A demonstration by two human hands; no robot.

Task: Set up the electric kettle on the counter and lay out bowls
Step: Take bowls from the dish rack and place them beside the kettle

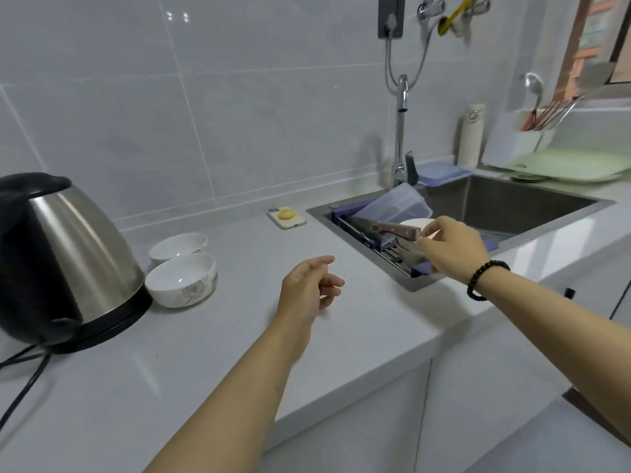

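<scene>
An electric kettle [65, 254] stands left of two bowls [181, 279] on the counter [211, 353], the sink [512, 203] to their right.

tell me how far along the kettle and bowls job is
Done: the kettle stands on the counter, with two bowls set beside it. In hand: the right hand pinches the rim of another bowl in the sink rack; the left hand hovers open. Left: carrying that bowl over.

Light: bright, even, cool.
Glare: on kettle [78, 240] and wall tiles [177, 17].
Blur: upper right corner.
Edges: wide-angle bending.
</scene>
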